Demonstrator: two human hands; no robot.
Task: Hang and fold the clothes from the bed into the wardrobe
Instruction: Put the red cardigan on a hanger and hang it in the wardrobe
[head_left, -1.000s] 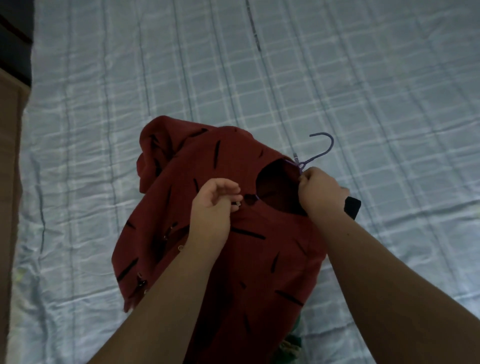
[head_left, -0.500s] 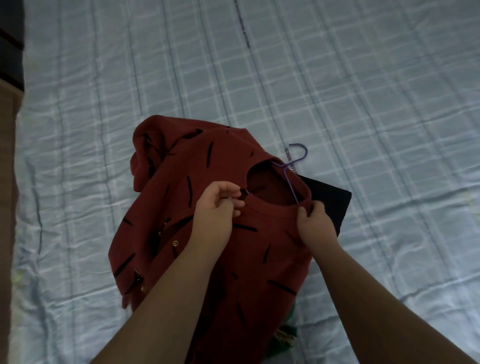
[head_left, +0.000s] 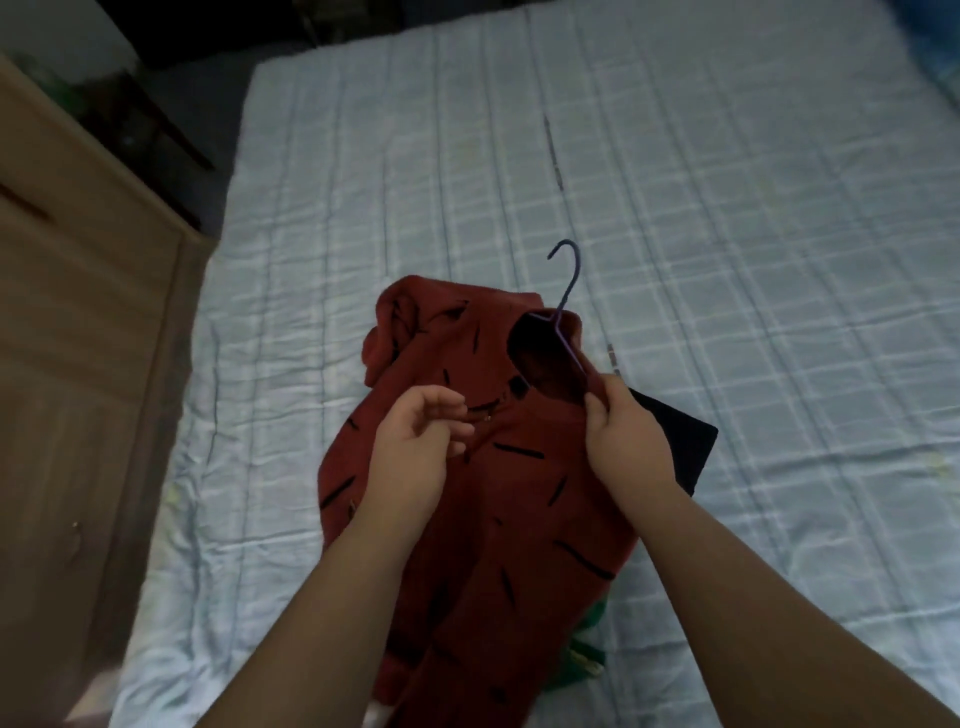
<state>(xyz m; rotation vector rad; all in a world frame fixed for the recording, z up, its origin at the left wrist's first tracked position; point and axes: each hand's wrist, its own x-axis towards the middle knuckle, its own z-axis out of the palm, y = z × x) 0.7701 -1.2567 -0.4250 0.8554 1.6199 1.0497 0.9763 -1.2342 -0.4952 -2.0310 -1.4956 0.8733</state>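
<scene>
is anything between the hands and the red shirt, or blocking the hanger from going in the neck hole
Nothing visible does. Both hands already hold the red shirt: the left hand at the collar front, the right hand at the collar's right side. The purple hanger already passes through the neck opening.

The red garment (head_left: 498, 499) is made of soft, matt cloth marked with short black dashes, and the hanger (head_left: 563, 306) threaded through its neck is seen as thin, smooth purple wire or plastic. The bed (head_left: 727, 234) is covered in wrinkled, matt checked cloth, and the cabinet (head_left: 78, 338) is finished in matt wood grain.
</scene>
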